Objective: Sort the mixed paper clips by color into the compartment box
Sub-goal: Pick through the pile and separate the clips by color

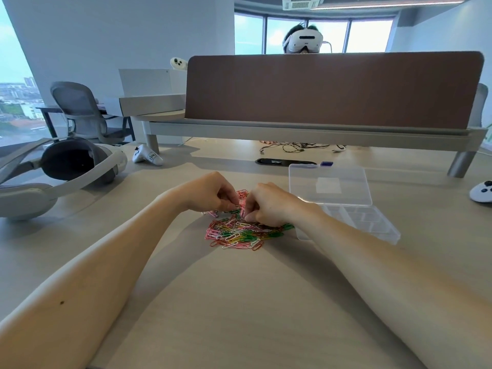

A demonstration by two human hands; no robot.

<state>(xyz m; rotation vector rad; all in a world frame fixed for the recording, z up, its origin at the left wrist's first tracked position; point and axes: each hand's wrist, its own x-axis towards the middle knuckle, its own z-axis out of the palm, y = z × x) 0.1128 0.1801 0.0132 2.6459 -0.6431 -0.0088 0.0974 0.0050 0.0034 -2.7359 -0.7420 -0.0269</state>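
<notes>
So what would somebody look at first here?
The bright heap of paper clips in the middle of the table, pink, green and yellow, with the left hand and right hand pinching clips at its far edge. Next, the clear box, lid open, just right of it, and the white headset far left.

From here I look across a pale wood desk (239, 302) to a brown divider panel (332, 89) on a grey rail. To its left a grey mesh chair (77, 107) stands by a white wall (119, 30). Daylight enters through the left window (16, 102), which overlooks a city, and through the far windows (370, 35). A ceiling vent (302, 2) and a light strip (372, 4) sit overhead.
</notes>
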